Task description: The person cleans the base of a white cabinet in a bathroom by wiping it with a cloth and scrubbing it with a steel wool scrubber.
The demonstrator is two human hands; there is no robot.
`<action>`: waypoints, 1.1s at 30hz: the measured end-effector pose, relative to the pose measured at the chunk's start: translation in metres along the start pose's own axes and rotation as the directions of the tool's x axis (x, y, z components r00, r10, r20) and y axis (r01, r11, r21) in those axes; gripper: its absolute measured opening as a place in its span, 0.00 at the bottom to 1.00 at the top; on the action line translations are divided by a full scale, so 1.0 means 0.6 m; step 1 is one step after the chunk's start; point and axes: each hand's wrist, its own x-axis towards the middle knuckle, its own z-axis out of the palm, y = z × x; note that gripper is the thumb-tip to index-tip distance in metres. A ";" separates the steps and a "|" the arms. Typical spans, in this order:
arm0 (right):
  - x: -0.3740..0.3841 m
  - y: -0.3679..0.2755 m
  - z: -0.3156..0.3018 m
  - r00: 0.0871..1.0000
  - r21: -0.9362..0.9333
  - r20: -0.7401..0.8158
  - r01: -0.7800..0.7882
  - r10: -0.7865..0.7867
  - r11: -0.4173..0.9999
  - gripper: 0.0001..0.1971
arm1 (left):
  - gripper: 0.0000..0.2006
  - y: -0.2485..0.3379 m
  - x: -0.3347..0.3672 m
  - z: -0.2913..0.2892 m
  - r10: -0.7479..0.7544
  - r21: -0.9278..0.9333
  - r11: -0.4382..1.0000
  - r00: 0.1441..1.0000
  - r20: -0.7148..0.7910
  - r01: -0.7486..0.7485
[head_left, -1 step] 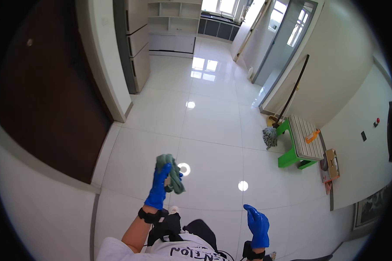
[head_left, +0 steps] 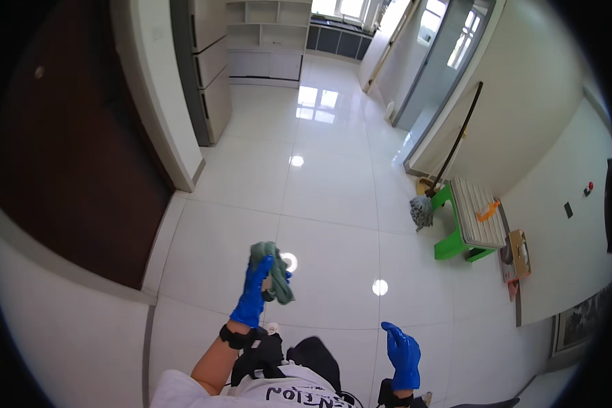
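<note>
Glossy white floor tiles (head_left: 319,197) stretch ahead of me toward a bright kitchen end, throwing back ceiling lights as hard glare spots. My left hand (head_left: 253,294), in a blue glove, is clenched around a bunched green cloth (head_left: 273,270) held up at chest height over the floor. My right hand (head_left: 402,353), gloved too, hangs released, fingers loose, grasping nothing. I judge the grip on the cloth as partial: a fold dangles below my fingers and could slip free and drop onto the tiles. Such shiny tiles look slippery underfoot. A mop (head_left: 421,211) leans by the green stool (head_left: 459,241) at the right wall, a trip risk if I drift that way.
</note>
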 end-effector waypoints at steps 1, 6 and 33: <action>-0.002 0.001 0.003 0.997 0.015 -0.010 -0.075 0.075 0.997 0.09 | 0.18 -0.007 0.018 0.014 -0.057 -0.046 0.997 0.998 0.024 0.058; 0.015 0.047 0.050 0.870 -0.105 0.317 -0.364 0.378 0.926 0.11 | 0.21 -0.046 0.099 0.037 -0.117 0.141 0.985 0.983 0.143 0.097; 0.826 0.133 0.062 0.986 -0.066 0.167 -0.012 0.023 0.998 0.10 | 0.21 0.136 0.684 0.098 0.310 0.026 0.943 0.850 -0.425 -0.331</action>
